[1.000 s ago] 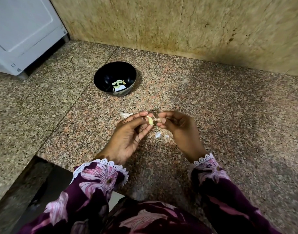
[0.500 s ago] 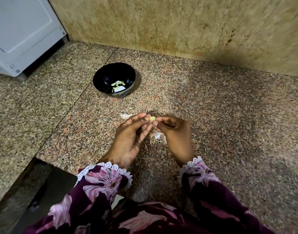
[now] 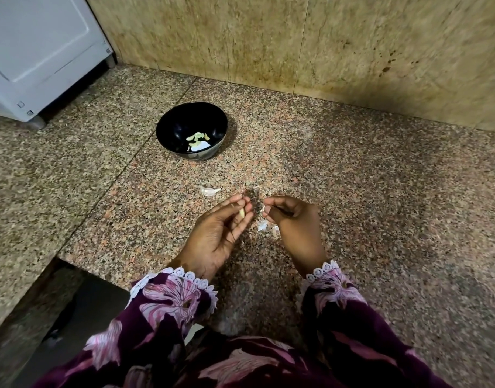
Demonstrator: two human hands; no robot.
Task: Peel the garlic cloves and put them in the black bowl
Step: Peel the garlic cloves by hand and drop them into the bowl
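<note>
Left hand (image 3: 218, 233) sat palm-up over the granite counter (image 3: 352, 205), thumb and fingers pinching a pale peeled garlic clove (image 3: 241, 212) near the fingertips. Right hand (image 3: 292, 225) was just beside it, not touching, fingers curled, thumb and forefinger pinched on a small scrap of skin (image 3: 261, 210); scrap was tiny and blurred, so only fairly sure. Both hands hovered above the counter, in front of the person.

Black bowl (image 3: 168, 135) stood on the counter beyond the hands, toward the wall, well apart from them. Inside it: a few peeled cloves (image 3: 196, 136) and a white patch I couldn't identify.

One unpeeled clove (image 3: 210, 191) lay on the counter between bowl and left hand, near the left fingertips. Loose white peel bits (image 3: 264, 228) lay on the counter under and between the hands.

Sleeves (image 3: 173, 298) were purple floral with white lace cuffs. White appliance (image 3: 39, 51) stood at far left against the tan stone wall (image 3: 324, 51).
</note>
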